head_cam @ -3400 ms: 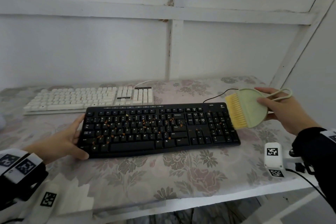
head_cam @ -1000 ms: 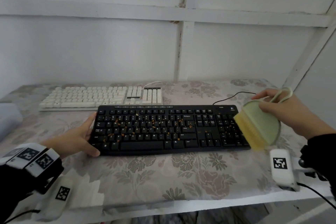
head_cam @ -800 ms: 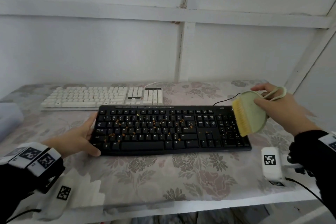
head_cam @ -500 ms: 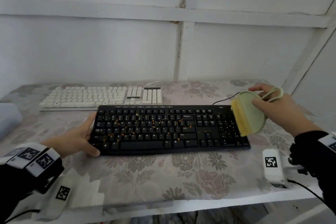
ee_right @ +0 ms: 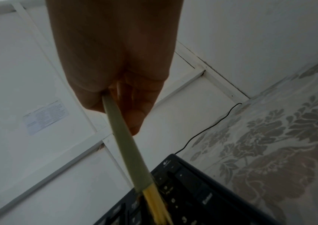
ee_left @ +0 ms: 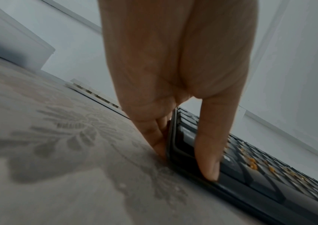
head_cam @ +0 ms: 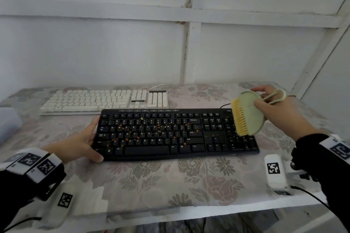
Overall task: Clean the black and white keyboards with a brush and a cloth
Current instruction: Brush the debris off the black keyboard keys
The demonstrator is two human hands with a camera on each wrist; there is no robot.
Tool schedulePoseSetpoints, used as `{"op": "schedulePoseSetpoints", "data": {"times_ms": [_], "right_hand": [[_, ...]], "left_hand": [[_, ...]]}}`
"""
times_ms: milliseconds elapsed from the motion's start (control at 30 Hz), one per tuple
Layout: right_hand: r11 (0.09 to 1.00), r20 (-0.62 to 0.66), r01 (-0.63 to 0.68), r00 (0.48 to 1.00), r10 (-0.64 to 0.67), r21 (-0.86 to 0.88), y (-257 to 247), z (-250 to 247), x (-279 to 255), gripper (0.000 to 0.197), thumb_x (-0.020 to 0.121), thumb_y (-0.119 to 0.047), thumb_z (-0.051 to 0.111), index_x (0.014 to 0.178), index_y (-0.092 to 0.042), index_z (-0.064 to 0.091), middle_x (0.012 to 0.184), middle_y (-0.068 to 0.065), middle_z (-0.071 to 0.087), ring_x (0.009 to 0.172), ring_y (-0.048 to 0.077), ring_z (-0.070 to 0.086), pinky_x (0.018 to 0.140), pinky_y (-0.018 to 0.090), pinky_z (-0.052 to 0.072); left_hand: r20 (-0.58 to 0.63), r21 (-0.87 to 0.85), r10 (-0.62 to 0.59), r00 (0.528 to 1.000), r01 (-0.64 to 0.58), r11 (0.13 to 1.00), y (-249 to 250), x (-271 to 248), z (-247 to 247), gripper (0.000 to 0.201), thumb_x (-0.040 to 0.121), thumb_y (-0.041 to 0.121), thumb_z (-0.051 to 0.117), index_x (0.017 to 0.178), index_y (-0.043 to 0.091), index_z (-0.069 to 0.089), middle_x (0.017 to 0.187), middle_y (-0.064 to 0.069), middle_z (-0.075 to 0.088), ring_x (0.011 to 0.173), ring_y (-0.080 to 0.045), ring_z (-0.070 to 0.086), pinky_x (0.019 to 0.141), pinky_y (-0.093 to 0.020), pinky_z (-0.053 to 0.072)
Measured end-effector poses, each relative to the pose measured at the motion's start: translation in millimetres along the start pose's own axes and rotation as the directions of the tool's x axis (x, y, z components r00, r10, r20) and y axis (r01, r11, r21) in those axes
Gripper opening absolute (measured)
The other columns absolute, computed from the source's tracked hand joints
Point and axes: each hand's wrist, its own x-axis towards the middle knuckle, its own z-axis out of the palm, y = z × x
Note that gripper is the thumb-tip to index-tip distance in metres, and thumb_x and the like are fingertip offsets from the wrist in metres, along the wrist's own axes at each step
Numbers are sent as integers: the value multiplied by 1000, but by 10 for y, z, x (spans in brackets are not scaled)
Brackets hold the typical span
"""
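Observation:
A black keyboard (head_cam: 170, 134) lies across the middle of the table, with orange crumbs (head_cam: 123, 128) scattered over its letter keys. My left hand (head_cam: 83, 142) grips its left end, thumb (ee_left: 208, 152) on the near corner and fingers (ee_left: 154, 137) against the side edge. My right hand (head_cam: 274, 108) holds a pale green brush (head_cam: 250, 113) with yellow bristles (head_cam: 239, 117); the bristles touch the number pad at the keyboard's right end. From the right wrist the brush (ee_right: 127, 146) shows edge-on over the black keys (ee_right: 192, 197). A white keyboard (head_cam: 106, 100) lies behind, at the back left.
A floral cloth covers the table (head_cam: 170, 181). White wall panels rise just behind it, and a slanted white beam (head_cam: 322, 56) stands at the right. A pale box (head_cam: 9, 123) sits at the left edge. The black cable (ee_right: 208, 129) runs off behind the keyboard.
The brush swung from off the keyboard's right front corner back up over the number pad, and its bristles have come down onto the keys. My left hand has kept its hold.

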Motion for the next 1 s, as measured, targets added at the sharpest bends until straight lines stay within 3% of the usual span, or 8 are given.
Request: {"op": "schedulePoseSetpoints", "data": {"times_ms": [167,267,433,500,767,900,1000], "right_hand": [[993,75,2,997,7,-121,20,26,-119,12,86,-11,59,92,-21,61,85,1,61,71,12,53,59,24,41],[988,99,-15,995,30,-155,-18,-21,-141,7,84,-13,61,88,-18,64,83,4,62,70,15,52,59,24,39],[997,-51,30,998,-33,-67,-70,-42,-49,15,88,-12,56,99,-21,61,86,1,61,72,10,55,56,24,40],[997,-54,28,998,-32,-71,-48,0,-37,20,88,-12,55,104,-23,59,87,-1,62,73,7,55,56,23,41],[993,95,9,995,3,-121,84,-37,-229,14,84,-7,61,85,-20,63,78,8,63,69,19,53,60,28,40],[996,-30,25,999,-28,-86,-30,-105,-142,10,86,-9,57,92,-15,64,81,6,62,69,14,53,58,25,39],[996,-94,36,995,-43,-77,-72,-59,-86,15,89,-12,55,99,-22,60,81,-4,60,69,5,52,54,22,36]], "left_hand": [[-6,-15,-11,1000,11,1000,-18,6,-13,144,35,-13,75,149,44,8,117,0,69,106,-16,66,80,-34,53],[-2,-14,-6,1000,6,1000,-11,7,-4,142,37,-16,74,149,44,9,116,0,69,105,-16,66,78,-33,53],[1,-13,11,1000,-11,1000,10,-12,17,134,41,-19,69,145,45,14,109,4,72,98,-12,69,70,-28,56],[-5,-13,26,1000,-26,1000,23,-24,32,129,42,-21,67,140,47,17,105,5,73,94,-11,70,66,-26,56],[-7,-23,37,999,-37,999,21,-21,35,130,41,-22,66,139,47,19,107,5,72,95,-11,70,64,-24,56],[5,-29,36,999,-36,999,34,-33,37,130,41,-24,65,140,47,19,109,2,72,96,-13,69,64,-25,56],[4,-26,36,999,-36,999,36,-39,38,129,44,-26,64,140,46,19,110,-1,71,97,-15,70,63,-26,56]]}}
